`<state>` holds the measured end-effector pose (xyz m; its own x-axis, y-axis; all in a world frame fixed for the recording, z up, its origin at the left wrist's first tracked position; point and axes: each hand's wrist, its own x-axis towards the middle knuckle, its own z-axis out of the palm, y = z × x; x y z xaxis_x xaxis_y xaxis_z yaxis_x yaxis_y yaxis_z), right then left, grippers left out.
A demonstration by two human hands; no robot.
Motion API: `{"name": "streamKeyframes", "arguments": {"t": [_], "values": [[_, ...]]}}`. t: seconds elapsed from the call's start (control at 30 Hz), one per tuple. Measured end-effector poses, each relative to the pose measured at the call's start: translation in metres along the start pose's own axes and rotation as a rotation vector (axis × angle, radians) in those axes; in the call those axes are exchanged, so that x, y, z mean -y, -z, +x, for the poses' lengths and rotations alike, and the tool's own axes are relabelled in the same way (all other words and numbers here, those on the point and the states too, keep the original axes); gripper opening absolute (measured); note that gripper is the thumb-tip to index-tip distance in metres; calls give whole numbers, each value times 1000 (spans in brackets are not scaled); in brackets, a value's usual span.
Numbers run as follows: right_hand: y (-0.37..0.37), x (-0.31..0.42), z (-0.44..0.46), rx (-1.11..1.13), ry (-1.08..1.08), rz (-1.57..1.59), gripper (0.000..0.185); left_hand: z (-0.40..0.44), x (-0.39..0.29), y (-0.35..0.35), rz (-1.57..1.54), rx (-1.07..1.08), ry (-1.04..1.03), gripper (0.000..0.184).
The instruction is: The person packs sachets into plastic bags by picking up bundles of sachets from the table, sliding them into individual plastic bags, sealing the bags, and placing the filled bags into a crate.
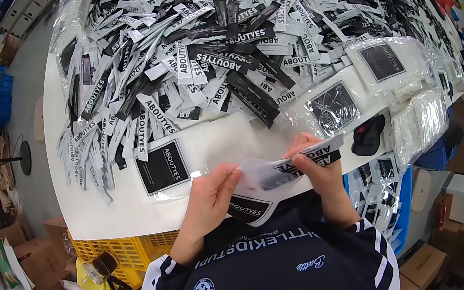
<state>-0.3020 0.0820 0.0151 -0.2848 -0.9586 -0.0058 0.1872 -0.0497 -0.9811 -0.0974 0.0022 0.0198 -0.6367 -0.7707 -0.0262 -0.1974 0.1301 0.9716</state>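
Note:
My left hand (214, 198) pinches the edge of a translucent plastic bag (249, 205) with a black printed label, held just in front of my chest. In my right hand (320, 174) are black and white printed strips (317, 157), gripped between thumb and fingers; their left ends lie behind or inside the clear film of the bag, which I cannot tell. Beyond my hands, a clear bag with a black label (163, 166) lies flat on the white table (100, 220). Another labelled bag (331, 108) lies beyond my right hand.
A large heap of black and white strips (230, 44) covers the table's far part. Stacked clear bags (418, 119) and a black object (368, 136) sit at the right. A yellow crate (110, 251) stands below the left edge, a blue bin (406, 203) below the right.

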Motion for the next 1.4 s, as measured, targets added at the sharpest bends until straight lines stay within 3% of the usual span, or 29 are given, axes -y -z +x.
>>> {"name": "streamKeyframes", "arguments": {"t": [0.13,0.17,0.27,0.3,0.4,0.43,0.53,0.57,0.67,0.77,0.87,0.93,0.97,1.07,1.1,1.23,1.4], "values": [[-2,16,6,245,-147,-259,12,1,-5,-1,62,-5,8,13],[3,14,7,291,-74,-306,15,2,-5,-2,55,-5,14,13],[-4,14,7,-56,112,68,26,2,-4,0,61,3,43,14],[-4,15,6,-120,227,-159,31,1,-3,2,79,17,56,14],[-3,25,1,55,121,-579,23,2,-5,3,88,12,65,13],[-4,17,1,140,250,-660,21,4,-6,2,82,3,60,13],[15,24,4,632,-213,-551,20,6,-3,5,187,118,-105,12],[18,19,7,661,-212,-416,17,7,-4,5,161,139,-94,12],[17,-3,9,627,-251,-403,15,6,-7,-1,144,171,-69,11],[-9,-6,8,466,-435,-319,14,6,-7,-7,211,150,-75,11],[-5,-14,11,540,-454,-288,14,5,-4,-3,194,184,-41,14],[4,-19,14,326,-490,79,14,5,-8,9,150,223,35,18],[6,-20,16,215,-500,258,15,4,-4,11,71,125,120,20],[-11,-7,2,162,-324,114,13,4,3,8,-44,-31,175,16],[-11,-11,-3,228,-242,-69,12,4,5,3,-142,-13,135,14],[-14,-12,-3,211,117,-269,16,10,-6,-2,21,37,-65,9],[-6,-6,-4,182,59,-282,10,6,-3,-18,23,40,-29,16]]}}
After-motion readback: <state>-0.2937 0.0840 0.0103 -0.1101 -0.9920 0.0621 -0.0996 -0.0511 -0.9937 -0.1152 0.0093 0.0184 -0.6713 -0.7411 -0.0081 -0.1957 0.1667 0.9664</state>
